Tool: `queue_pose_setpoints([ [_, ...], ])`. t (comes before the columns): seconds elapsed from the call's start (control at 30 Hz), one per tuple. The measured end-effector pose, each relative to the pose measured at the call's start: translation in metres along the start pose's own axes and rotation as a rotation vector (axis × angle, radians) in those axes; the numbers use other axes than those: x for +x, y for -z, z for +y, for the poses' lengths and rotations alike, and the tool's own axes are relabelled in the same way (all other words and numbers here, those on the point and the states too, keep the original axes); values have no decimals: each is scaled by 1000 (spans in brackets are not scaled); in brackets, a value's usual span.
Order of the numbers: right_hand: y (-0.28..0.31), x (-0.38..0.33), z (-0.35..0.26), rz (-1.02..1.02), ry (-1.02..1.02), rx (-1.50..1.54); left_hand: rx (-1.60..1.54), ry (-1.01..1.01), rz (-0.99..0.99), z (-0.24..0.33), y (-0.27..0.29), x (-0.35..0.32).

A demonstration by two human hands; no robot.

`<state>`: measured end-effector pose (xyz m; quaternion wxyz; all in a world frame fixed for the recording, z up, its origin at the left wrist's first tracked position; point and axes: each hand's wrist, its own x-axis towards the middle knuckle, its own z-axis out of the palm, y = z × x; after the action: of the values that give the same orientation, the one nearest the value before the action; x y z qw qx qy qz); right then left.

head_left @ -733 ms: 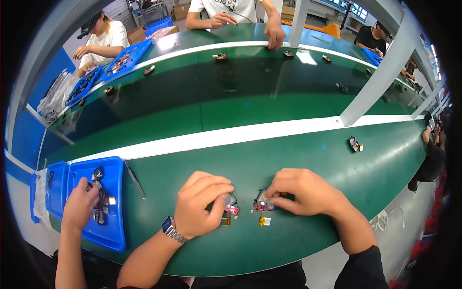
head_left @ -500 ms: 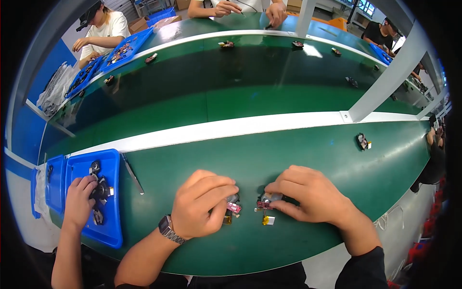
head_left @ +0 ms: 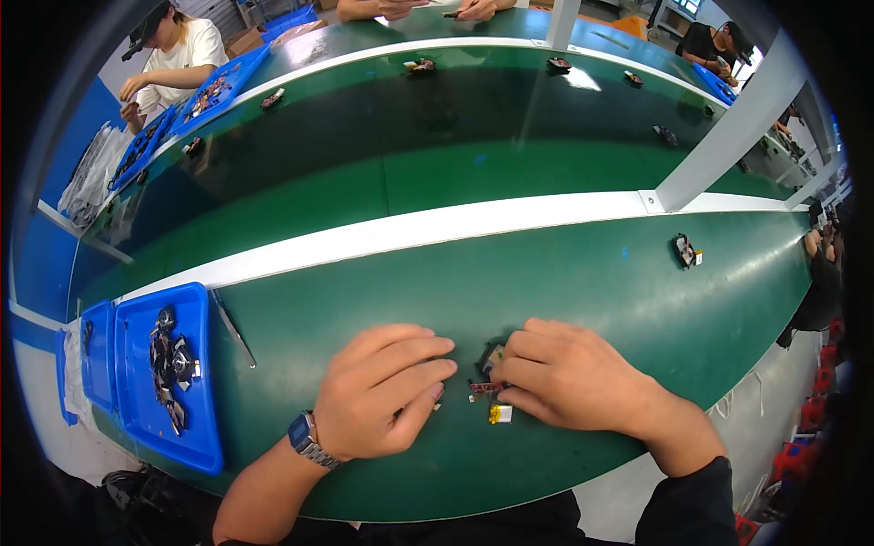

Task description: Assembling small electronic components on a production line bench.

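My right hand (head_left: 578, 378) pinches a small black electronic assembly (head_left: 492, 357) just above the green tabletop. A red circuit board (head_left: 483, 388) sticks out of it beside my fingertips, and a yellow and silver pouch battery (head_left: 500, 414) hangs or lies below. Left of it, my left hand (head_left: 387, 391) is closed with its fingers curled inward and thumb bent under. Only a small light sliver (head_left: 437, 407) shows by that thumb; whatever else is beneath the fingers stays hidden. A metal-banded watch (head_left: 309, 439) is on my left wrist.
A blue tray (head_left: 215, 400) with several black assemblies stands at the left, tweezers (head_left: 235, 329) beside it. Another assembly (head_left: 685, 250) lies far right. Beyond the white divider rail (head_left: 391, 235), several assemblies rest on a dark green strip. Other people work opposite. A grey post (head_left: 719, 136) rises right.
Another person's hand has left the blue tray. The pink-red board seen by my left fingers is now covered. My right hand has tilted its assembly. The whole view has shifted slightly.
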<state>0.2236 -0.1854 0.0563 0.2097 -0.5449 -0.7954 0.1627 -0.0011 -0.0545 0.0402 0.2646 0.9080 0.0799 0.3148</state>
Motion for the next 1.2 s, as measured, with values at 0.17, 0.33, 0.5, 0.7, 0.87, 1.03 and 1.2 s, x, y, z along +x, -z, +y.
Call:
queue_pose_setpoints([
  [0.17, -4, 1, -1, 70, 82, -48, 31, -33, -90, 9, -3, 0],
  [0.33, -7, 0, 0, 85, 86, -20, 36, 7, -84, 1, 6, -3],
  [0.5, 0, 5, -3, 45, 99, 28, 86, 68, -26, -7, 4, -1],
  [0.7, -14, 6, -8, 224, 84, -26, 80, 301, -130, -3, 3, -4],
  [0.87, -1, 7, -14, 71, 11, -52, 60, 296, -148, 7, 0, -10],
  [1.03, -2, 5, -12, -13, 52, -80, 82, 203, -132, 5, -4, -10],
  [1.2, -10, 7, -8, 18, 83, 23, -27, 81, -98, 2, -7, -11],
])
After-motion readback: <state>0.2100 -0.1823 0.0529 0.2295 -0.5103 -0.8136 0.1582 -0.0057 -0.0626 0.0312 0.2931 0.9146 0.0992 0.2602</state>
